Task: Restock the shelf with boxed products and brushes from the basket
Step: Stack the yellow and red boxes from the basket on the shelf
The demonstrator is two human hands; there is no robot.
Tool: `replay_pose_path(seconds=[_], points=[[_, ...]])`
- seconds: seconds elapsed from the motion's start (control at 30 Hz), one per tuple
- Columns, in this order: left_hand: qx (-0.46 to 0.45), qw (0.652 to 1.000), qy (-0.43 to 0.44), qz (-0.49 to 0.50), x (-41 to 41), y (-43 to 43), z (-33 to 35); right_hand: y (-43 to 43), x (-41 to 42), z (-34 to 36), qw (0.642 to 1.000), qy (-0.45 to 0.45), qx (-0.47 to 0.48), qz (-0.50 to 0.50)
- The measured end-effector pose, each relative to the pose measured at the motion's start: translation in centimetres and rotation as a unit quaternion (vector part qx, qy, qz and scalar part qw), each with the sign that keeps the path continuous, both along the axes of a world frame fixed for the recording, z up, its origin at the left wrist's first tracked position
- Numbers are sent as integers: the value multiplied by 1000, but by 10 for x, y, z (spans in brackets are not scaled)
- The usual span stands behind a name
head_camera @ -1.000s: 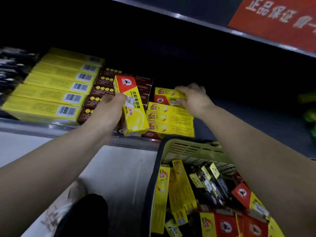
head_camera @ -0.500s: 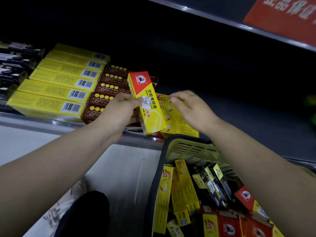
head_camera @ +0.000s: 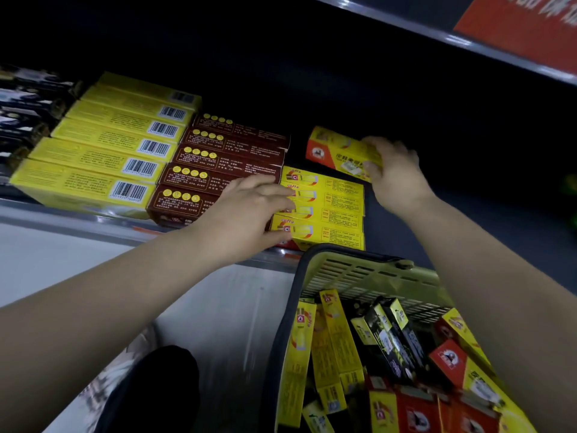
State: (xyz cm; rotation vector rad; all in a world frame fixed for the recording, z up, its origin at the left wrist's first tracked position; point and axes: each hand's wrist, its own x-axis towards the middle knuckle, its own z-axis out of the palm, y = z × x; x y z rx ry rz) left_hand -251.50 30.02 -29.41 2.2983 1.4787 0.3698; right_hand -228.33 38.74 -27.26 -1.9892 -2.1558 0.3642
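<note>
1. At the far left of the shelf (head_camera: 78,217), dark packaged goods (head_camera: 28,110) lie in a row. They are too blurred to tell what they are.
2. Just right of them, long yellow boxes (head_camera: 103,157) with barcode labels lie flat side by side, lined up from the near edge towards the far dark back.
3. Touching these on the right is a row of brown boxes (head_camera: 224,157) marked with yellow dots, also lying flat.
4. The left hand (head_camera: 253,210) reaches over the shelf's near edge with straight, slightly spread fingers and grasps nothing. Its fingertips rest on the left ends of the small yellow boxes (head_camera: 331,210), which lie flat just right of the brown boxes.
5. The right hand (head_camera: 396,173) grasps a yellow-and-red box (head_camera: 337,150), fingers curled over its far side and thumb on its near side. The box is tilted, its red end pointing left, just beyond the far side of the small yellow boxes. Whether it touches the shelf cannot be told.
6. Near and to the right, below the shelf edge, sits the basket (head_camera: 359,270), green with a dark rim, and the right forearm crosses above it. It holds slim yellow cartons (head_camera: 331,339) standing on end, black-and-yellow packs (head_camera: 390,339) and red-ended boxes (head_camera: 446,359).
7. A blurred red sign (head_camera: 524,26) hangs on the shelf above, at the far right.
</note>
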Motion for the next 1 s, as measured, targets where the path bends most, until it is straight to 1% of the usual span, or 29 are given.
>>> replay_pose_path(seconds=[0.1, 0.2, 0.3, 0.37, 0.43, 0.5, 0.57, 0.63, 0.67, 0.73, 0.8, 0.83, 0.9, 0.93, 1.0], points=[[-22, 997, 70, -19, 0, -1, -9, 12, -5, -21, 996, -2, -71, 46], [-25, 997, 71, -17, -1, -2, -13, 15, -12, -38, 987, 13, -135, 89], [-3, 997, 76, -21, -2, -2, -14, 15, -12, -41, 983, 11, -153, 102], [3, 997, 80, -21, -1, -3, -14, 14, -10, -35, 980, -24, -161, 113], [0, 997, 75, -14, 2, -4, -13, 4, -11, -23, 980, -58, -141, 128], [5, 999, 35, -8, 8, -8, -7, -22, -10, -6, 984, -28, -97, 146], [28, 999, -37, -16, 19, -15, 5, -62, -3, 11, 982, 26, -58, 177], [18, 996, -84, -38, 34, -26, 21, -110, 9, 24, 976, 47, -54, 206], [6, 994, -94, -55, 43, -31, 27, -133, 16, 27, 974, 46, -72, 210], [-27, 991, -104, -85, 59, -44, 37, -173, 26, 24, 968, 36, -163, 188], [-63, 986, -117, -105, 70, -55, 41, -201, 27, 11, 950, -10, -280, 141], [-81, 982, -124, -113, 74, -61, 42, -211, 27, 1, 941, -42, -312, 126], [-117, 976, -140, -118, 77, -70, 42, -224, 23, -16, 941, -89, -306, 116], [-140, 972, -157, -109, 77, -73, 41, -228, 21, -23, 947, -90, -287, 110], [-199, 956, -206, -69, 78, -77, 40, -230, 19, -30, 960, -60, -255, 99]])
